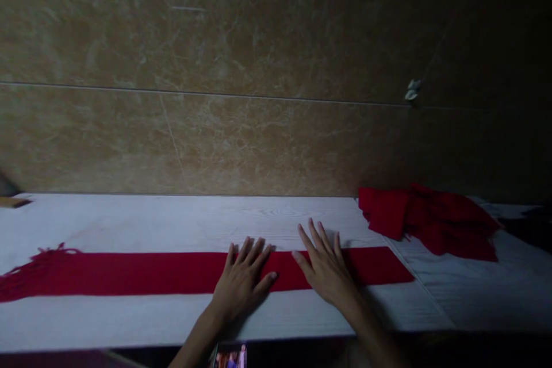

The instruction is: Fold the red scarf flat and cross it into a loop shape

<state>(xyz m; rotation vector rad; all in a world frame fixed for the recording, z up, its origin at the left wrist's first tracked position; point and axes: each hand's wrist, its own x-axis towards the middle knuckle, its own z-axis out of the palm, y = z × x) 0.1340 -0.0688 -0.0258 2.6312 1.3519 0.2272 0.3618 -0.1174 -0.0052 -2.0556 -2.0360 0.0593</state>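
A red scarf (pixel 142 273) lies in a long flat strip across the white wood-grain table, its fringed end at the far left and a straight edge at the right. My left hand (pixel 244 279) rests palm down on the scarf near its middle, fingers spread. To its right, my right hand (pixel 325 264) also lies over the strip, fingers apart and their tips reaching past the far edge. Neither hand grips the fabric.
Another red cloth (pixel 431 221) sits crumpled at the back right, near a table seam. A brown marbled wall (pixel 259 69) rises behind the table (pixel 142 218). A lit phone screen (pixel 230 356) shows below the front edge. A small brown board (pixel 14 202) lies at the far left.
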